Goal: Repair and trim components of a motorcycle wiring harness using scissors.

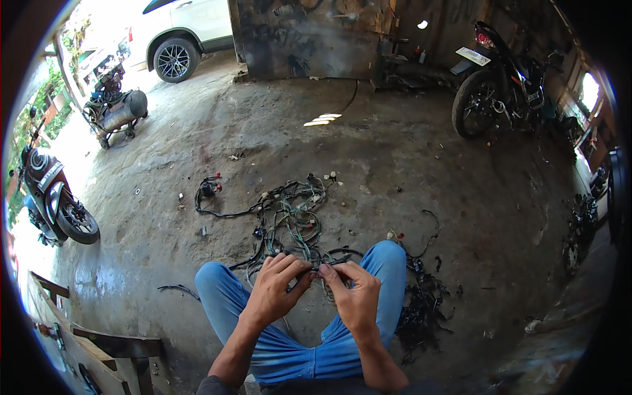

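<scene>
My left hand and my right hand meet between my bent knees, fingers pinched on part of a tangled wiring harness; the exact piece between my fingertips is small and partly hidden. The harness lies on the floor ahead, with black, green and pale wires, several plugs and a dark component with red bits at its left end. A thin wire with a red connector lies beyond my right knee. Black scraps are heaped beside my right leg, and a short loose cable lies to the left.
Concrete floor surrounds me. A scooter stands left, an air compressor and white car back left, a motorcycle back right. A wooden frame is near my left; dark parts line the right edge.
</scene>
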`<state>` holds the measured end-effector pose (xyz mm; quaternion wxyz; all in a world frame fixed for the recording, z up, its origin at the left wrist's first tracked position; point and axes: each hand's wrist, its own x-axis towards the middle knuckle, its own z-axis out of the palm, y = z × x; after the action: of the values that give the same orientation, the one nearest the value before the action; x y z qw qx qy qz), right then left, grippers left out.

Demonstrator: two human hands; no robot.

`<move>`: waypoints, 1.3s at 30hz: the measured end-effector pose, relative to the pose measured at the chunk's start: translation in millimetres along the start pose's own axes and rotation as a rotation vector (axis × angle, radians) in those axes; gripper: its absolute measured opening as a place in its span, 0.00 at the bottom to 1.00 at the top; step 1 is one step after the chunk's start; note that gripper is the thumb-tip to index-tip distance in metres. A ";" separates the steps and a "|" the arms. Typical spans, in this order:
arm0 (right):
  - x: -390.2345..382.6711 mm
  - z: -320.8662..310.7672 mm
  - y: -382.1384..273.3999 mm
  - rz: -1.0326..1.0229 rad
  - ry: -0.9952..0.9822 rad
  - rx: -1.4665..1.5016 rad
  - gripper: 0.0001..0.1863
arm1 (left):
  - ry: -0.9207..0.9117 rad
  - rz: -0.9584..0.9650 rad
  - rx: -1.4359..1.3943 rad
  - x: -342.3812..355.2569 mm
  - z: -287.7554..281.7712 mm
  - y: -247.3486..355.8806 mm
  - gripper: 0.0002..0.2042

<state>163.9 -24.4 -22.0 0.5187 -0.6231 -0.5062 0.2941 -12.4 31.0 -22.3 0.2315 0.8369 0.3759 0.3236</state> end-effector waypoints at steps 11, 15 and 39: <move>11.4 30.7 -1.8 -0.124 0.023 0.076 0.11 | 0.336 -0.206 0.066 6.8 26.7 -6.9 0.08; 0.8 29.1 -0.6 -0.050 0.014 0.168 0.11 | 0.403 -0.302 -0.083 14.8 33.8 -11.6 0.09; 82.1 64.1 81.9 0.112 -0.240 1.089 0.18 | 0.006 -0.541 -0.934 -10.1 13.3 7.9 0.21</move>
<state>159.2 78.9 -104.8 0.6881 -0.2530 -0.3028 0.6090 -4.1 16.4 -30.1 0.6531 0.5172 0.3948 0.3876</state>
